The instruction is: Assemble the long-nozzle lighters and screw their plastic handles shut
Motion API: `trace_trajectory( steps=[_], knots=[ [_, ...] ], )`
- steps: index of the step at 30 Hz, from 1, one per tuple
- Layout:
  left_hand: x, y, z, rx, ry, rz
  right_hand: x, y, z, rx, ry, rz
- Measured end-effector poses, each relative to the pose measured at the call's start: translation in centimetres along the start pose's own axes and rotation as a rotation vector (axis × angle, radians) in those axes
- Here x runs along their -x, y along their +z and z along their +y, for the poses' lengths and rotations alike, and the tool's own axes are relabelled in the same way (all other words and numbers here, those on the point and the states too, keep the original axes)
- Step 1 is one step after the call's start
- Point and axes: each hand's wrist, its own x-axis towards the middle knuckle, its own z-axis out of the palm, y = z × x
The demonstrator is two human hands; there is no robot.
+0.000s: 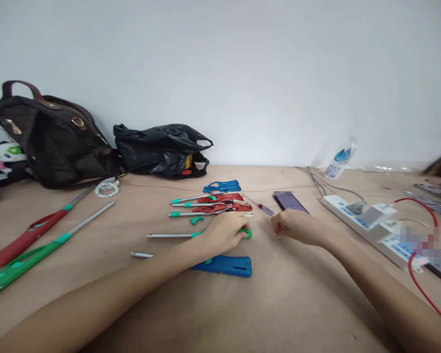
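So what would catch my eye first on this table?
Probably the two bare hands, the left over a green lighter-like tool mid-table, the right by a purple-screened phone. Then the big dark bag at the far left against the wall, and the crumpled black plastic bag beside it.

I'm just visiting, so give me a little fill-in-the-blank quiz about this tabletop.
The left hand is over a long metal-nosed lighter whose handle end is ____. The right hand is beside a dark, flat, rectangular ____. White plug-in chargers sit in the long white plastic ____. The shiny plastic bag beside the dark brown handbag is ____.

Missing words: green; phone; power strip; black.
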Motion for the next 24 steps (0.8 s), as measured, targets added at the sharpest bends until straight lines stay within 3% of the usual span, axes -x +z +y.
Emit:
trace_trajectory(
  steps=[10,18,24],
  knots=[
    [1.5,-1.8,0.8,-0.076,-0.039,-0.074,-0.3,0.0,0.1,-0.021,0.006,-0.041],
    [2.8,-1.6,-1.2,0.076,-0.032,-0.027,-0.8,0.5,0.5,-0.041,-0.054,-0.003],
    [3.9,-1.3,-1.6,0.151,-0.053,0.026,-1.0,1.0,0.6,0.067,-0.118,0.018]
  ],
)
